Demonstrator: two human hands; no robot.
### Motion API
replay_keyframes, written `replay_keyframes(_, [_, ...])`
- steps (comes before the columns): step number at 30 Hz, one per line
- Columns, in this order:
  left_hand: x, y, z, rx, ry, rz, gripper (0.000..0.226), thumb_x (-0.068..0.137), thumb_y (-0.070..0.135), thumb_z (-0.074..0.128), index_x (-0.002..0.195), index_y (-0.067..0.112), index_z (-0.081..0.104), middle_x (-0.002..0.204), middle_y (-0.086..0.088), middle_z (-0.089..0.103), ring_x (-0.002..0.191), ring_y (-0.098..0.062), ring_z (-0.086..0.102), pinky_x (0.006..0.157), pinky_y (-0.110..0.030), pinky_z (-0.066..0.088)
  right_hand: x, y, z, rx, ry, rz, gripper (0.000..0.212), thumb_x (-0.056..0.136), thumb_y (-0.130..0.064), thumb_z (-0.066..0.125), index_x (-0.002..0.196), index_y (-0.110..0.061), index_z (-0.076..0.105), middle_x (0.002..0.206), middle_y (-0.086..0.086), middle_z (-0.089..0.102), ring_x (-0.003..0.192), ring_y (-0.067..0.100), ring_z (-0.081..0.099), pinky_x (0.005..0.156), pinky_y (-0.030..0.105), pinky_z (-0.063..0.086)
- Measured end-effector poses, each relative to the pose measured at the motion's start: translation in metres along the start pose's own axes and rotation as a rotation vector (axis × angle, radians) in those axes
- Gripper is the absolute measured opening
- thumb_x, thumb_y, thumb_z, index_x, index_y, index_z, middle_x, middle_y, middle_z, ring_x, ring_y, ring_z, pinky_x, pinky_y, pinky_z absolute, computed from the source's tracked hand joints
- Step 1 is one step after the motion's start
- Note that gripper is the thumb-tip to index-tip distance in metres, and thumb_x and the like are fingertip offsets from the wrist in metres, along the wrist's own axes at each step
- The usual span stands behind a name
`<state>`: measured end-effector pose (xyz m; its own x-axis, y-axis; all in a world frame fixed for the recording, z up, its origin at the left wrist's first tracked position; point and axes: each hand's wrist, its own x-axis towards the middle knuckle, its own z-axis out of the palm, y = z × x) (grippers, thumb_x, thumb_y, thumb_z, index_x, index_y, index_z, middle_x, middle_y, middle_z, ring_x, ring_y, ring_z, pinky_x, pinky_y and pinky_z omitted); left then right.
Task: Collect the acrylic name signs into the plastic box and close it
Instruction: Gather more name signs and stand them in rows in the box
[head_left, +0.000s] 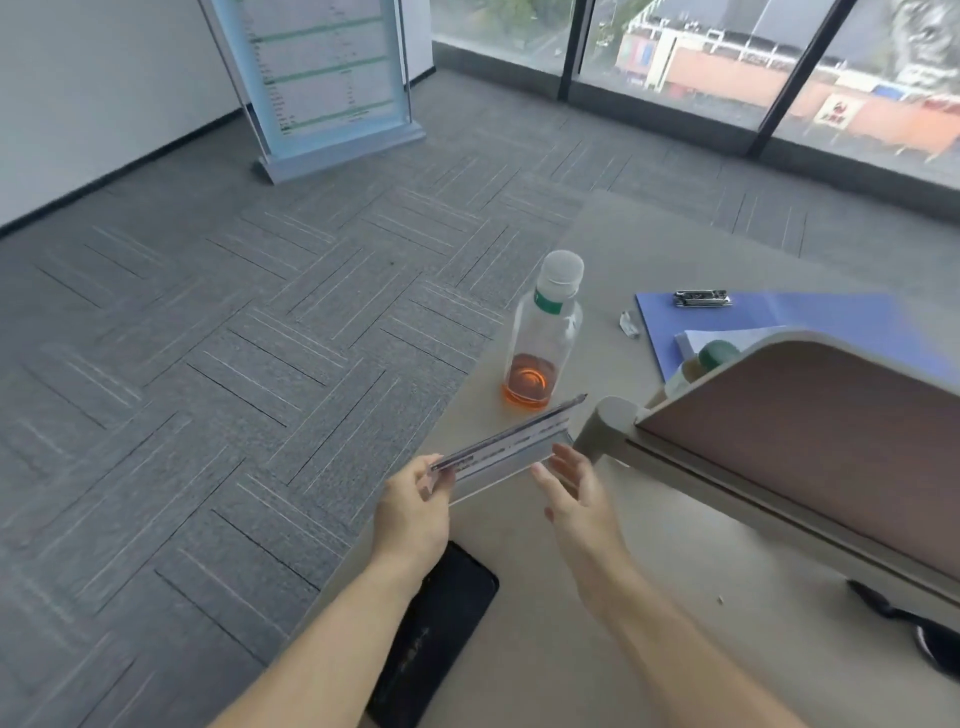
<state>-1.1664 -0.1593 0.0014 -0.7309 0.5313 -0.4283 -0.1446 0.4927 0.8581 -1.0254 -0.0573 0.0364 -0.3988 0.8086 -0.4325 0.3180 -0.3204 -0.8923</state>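
A clear acrylic name sign (511, 447) with a printed paper strip inside is lifted above the desk's left corner, tilted with its right end higher. My left hand (415, 506) is shut on its left end, thumb on top. My right hand (576, 493) hovers open just right of the sign's lower edge, fingers spread, close to it; whether it touches is unclear. No plastic box is in view.
A nearly empty bottle (543, 338) with orange liquid stands just behind the sign. A black phone (441, 623) lies under my left forearm. A blue clipboard (779, 322) and a desk partition (810, 431) are to the right. The grey desk (597, 597) ends at the carpet on the left.
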Motion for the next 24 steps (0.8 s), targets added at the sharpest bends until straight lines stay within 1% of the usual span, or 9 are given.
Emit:
replay_keyframes(3, [0.006,0.000,-0.021,0.023,0.030,0.024,0.020,0.099,0.026,0.065,0.118,0.024,0.071,0.114,0.003,0.076,0.118,-0.011,0.067,0.093,-0.022,0.046,0.010,0.008,0.002,-0.034,0.004,0.012,0.047,0.095,-0.032,0.063,0.139,-0.027,0.048,0.136,-0.005,0.054,0.127,0.014,0.052,0.110,0.042,0.044])
replay_keyframes(7, [0.018,0.003,-0.045,-0.081,0.107,-0.022,0.020,0.102,0.012,0.056,0.119,0.015,0.068,0.106,0.003,0.072,0.109,-0.018,0.065,0.099,-0.034,0.047,0.025,0.015,0.006,-0.076,0.016,-0.016,0.054,0.094,-0.026,0.066,0.143,-0.027,0.042,0.136,-0.008,0.048,0.125,0.012,0.049,0.110,0.037,0.042])
replay_keyframes(9, [0.022,0.009,-0.044,-0.115,0.119,-0.044,0.026,0.105,0.012,0.046,0.121,0.017,0.067,0.109,0.006,0.068,0.104,-0.011,0.062,0.096,-0.033,0.046,0.032,0.019,0.015,-0.104,-0.018,-0.048,0.052,0.095,-0.022,0.065,0.142,-0.029,0.044,0.137,-0.010,0.048,0.126,0.011,0.048,0.110,0.036,0.041])
replay_keyframes(12, [0.027,0.015,-0.039,-0.144,0.138,-0.036,0.034,0.105,0.013,0.038,0.120,0.022,0.068,0.120,0.006,0.066,0.102,0.003,0.058,0.081,-0.021,0.042,0.040,0.023,0.027,-0.161,-0.015,-0.089,0.024,0.098,-0.020,0.061,0.121,-0.026,0.058,0.123,-0.004,0.065,0.123,0.014,0.055,0.104,0.037,0.047])
replay_keyframes(14, [0.024,0.017,-0.040,-0.137,0.146,-0.032,0.035,0.103,0.013,0.037,0.119,0.022,0.068,0.119,0.003,0.067,0.101,-0.003,0.061,0.080,-0.023,0.044,0.040,0.024,0.029,-0.222,0.041,-0.143,0.010,0.100,-0.025,0.057,0.107,-0.020,0.062,0.107,-0.002,0.071,0.110,0.015,0.063,0.094,0.035,0.049])
replay_keyframes(17, [0.010,0.027,-0.049,-0.078,0.121,-0.016,0.036,0.103,0.016,0.036,0.119,0.025,0.067,0.118,0.001,0.068,0.104,-0.014,0.063,0.086,-0.031,0.046,0.027,0.016,0.018,-0.335,0.099,-0.267,0.013,0.099,-0.030,0.058,0.102,-0.021,0.067,0.099,-0.009,0.073,0.096,0.010,0.066,0.083,0.028,0.051])
replay_keyframes(19, [-0.002,0.045,-0.058,-0.050,0.099,0.010,0.035,0.106,0.015,0.035,0.121,0.022,0.066,0.112,0.006,0.068,0.098,-0.005,0.061,0.080,-0.025,0.044,0.011,0.004,0.009,-0.309,0.055,-0.317,0.013,0.098,-0.032,0.060,0.102,-0.025,0.070,0.098,-0.014,0.074,0.095,0.002,0.067,0.082,0.021,0.049])
replay_keyframes(21, [-0.015,0.073,-0.070,-0.031,0.076,0.059,0.033,0.106,0.014,0.036,0.117,0.018,0.067,0.105,0.006,0.069,0.091,-0.005,0.061,0.073,-0.023,0.043,-0.007,-0.018,0.001,-0.234,0.029,-0.364,0.014,0.097,-0.036,0.061,0.099,-0.027,0.071,0.098,-0.014,0.075,0.096,0.004,0.068,0.084,0.026,0.051])
replay_keyframes(24, [-0.039,0.129,-0.086,-0.034,0.056,0.141,0.032,0.103,0.012,0.037,0.109,0.012,0.068,0.096,-0.002,0.069,0.086,-0.018,0.062,0.075,-0.034,0.049,-0.035,-0.069,-0.011,-0.120,0.064,-0.440,0.028,0.096,-0.032,0.063,0.070,-0.031,0.057,0.065,-0.020,0.057,0.066,0.002,0.051,0.066,0.024,0.040])
